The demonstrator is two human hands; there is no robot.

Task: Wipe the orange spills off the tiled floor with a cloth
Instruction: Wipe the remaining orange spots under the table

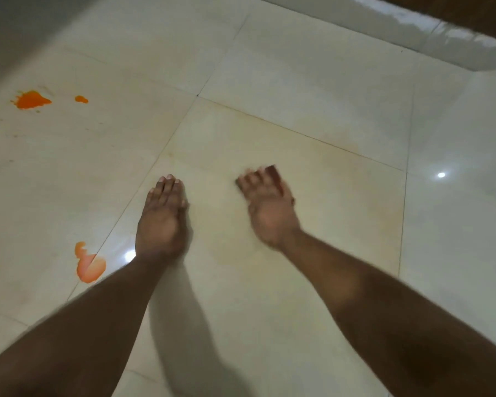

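Note:
Both my hands reach out over a glossy cream tiled floor [298, 90]. My left hand [162, 219] is flat with its fingers together and holds nothing. My right hand [267, 207] is blurred, its fingers loosely spread, and it is empty too. A large orange spill [30, 100] lies at the far left, with a small orange drop [81, 99] just right of it. A paler orange puddle [89, 265] sits across a tile joint, close to the left of my left forearm. No cloth is in view.
A shiny tiled skirting [413, 32] runs along the far right edge of the floor, with dark wood above it. Faint specks dot the tile below the large spill. A dim yellowish smear [241, 253] shows on the tile under my hands.

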